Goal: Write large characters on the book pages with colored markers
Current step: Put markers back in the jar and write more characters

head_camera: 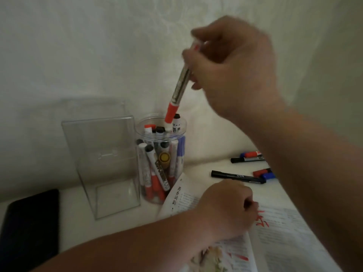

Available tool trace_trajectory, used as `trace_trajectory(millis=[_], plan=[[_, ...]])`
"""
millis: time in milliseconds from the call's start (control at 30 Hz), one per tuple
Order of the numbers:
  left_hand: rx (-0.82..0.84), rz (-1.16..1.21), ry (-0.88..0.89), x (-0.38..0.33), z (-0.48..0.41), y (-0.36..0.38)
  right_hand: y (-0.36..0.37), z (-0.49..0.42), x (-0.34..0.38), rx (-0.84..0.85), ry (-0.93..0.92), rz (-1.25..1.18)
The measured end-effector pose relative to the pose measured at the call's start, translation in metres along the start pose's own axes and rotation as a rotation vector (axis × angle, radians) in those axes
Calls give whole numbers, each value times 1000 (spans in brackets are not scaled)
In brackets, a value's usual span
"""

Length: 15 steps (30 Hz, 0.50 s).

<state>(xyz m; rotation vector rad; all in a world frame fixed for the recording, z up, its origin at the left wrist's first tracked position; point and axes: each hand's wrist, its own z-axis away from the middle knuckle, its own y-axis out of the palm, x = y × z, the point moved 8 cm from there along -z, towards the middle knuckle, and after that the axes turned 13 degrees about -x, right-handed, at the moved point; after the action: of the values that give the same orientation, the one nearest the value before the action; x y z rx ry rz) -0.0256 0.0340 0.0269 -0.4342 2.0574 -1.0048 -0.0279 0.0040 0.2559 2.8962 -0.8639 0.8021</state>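
Observation:
My right hand [231, 67] grips a red-capped marker [177, 91] by its upper end, cap pointing down, its tip just inside the mouth of a clear round jar [181, 130] packed with several markers. My left hand [225, 209] rests curled on the open book [284, 232], pressing the pages near the spine. Whether it holds anything is hidden. Large red characters [262, 220] are drawn on the right page beside its knuckles.
A clear square plastic box [102, 160] stands left of the jar. A dark phone [29, 228] lies at the far left. Black, red and blue markers [238, 176] lie loose on the white table behind the book. A white wall is close behind.

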Motion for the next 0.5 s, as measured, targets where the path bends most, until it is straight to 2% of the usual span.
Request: trace_trajectory(millis=[100,300,433,500], plan=[[-46,22,33,0,0,0,35,8,-22,114,53,102],[-54,27,65,-1,-2,4,46,4,-29,175,83,25],[-16,-7,56,0,-2,4,53,12,-36,330,163,-53],[-14,-3,57,-2,-2,3,55,13,-40,416,104,99]])
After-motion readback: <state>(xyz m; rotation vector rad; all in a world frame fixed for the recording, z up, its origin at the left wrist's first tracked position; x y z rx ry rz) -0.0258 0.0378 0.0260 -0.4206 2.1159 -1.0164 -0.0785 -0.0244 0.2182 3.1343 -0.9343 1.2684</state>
